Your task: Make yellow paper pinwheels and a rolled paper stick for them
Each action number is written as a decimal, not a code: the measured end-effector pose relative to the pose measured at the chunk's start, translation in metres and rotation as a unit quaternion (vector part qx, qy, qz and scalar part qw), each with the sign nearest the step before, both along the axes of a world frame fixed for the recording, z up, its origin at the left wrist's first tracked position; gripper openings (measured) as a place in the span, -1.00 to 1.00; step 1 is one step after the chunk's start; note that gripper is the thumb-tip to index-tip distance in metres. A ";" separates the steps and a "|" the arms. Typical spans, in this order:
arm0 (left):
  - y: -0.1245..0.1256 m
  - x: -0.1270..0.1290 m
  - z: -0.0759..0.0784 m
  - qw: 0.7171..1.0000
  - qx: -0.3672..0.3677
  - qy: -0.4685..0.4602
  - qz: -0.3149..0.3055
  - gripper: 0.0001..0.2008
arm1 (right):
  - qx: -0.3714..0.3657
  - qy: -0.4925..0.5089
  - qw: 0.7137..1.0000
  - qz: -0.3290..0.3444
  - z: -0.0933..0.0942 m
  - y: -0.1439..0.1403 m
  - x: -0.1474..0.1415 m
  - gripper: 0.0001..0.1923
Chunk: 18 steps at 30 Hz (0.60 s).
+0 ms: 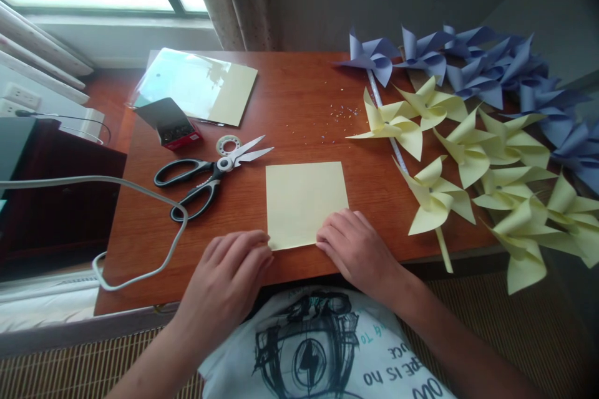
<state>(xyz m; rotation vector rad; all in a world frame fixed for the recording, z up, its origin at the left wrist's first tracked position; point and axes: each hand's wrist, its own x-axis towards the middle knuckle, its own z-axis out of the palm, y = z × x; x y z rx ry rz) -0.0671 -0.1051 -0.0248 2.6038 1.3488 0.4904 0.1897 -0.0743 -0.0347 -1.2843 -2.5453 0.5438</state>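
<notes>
A pale yellow square of paper [305, 199] lies flat on the brown wooden table [299, 93], near its front edge. My left hand [230, 271] rests palm down with its fingertips at the sheet's near left corner. My right hand [356, 248] presses its fingers on the sheet's near right corner. Neither hand lifts anything.
Black-handled scissors [210, 173] lie open left of the sheet, with a tape roll [228, 145] and a small box of pins [169, 123] behind. A paper pack [196, 84] sits at the back left. Yellow pinwheels [472, 156] and blue pinwheels [468, 59] cover the right side. A white cable [140, 193] loops at left.
</notes>
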 end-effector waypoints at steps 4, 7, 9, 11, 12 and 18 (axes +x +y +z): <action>-0.026 0.033 -0.003 0.999 0.032 -0.004 -0.043 -0.58 | -0.006 0.004 1.000 0.000 0.000 0.000 0.001 -0.84; -0.037 0.051 -0.008 0.998 0.024 -0.006 -0.054 -0.52 | -0.008 0.005 1.000 0.000 -0.002 0.000 0.001 -0.84; -0.039 0.057 -0.011 0.999 0.029 -0.002 -0.044 -0.52 | -0.006 0.006 1.000 0.000 -0.003 0.001 0.002 -0.85; -0.039 0.059 -0.014 0.999 0.034 0.011 -0.035 -0.55 | -0.003 0.006 1.000 0.001 -0.003 0.001 0.002 -0.84; -0.038 0.060 -0.014 0.999 0.037 0.017 -0.031 -0.56 | -0.001 0.005 1.000 0.002 -0.003 0.002 0.002 -0.84; -0.039 0.061 -0.018 0.999 0.039 0.024 -0.030 -0.55 | 0.017 0.017 1.000 0.012 -0.003 0.000 0.003 -0.82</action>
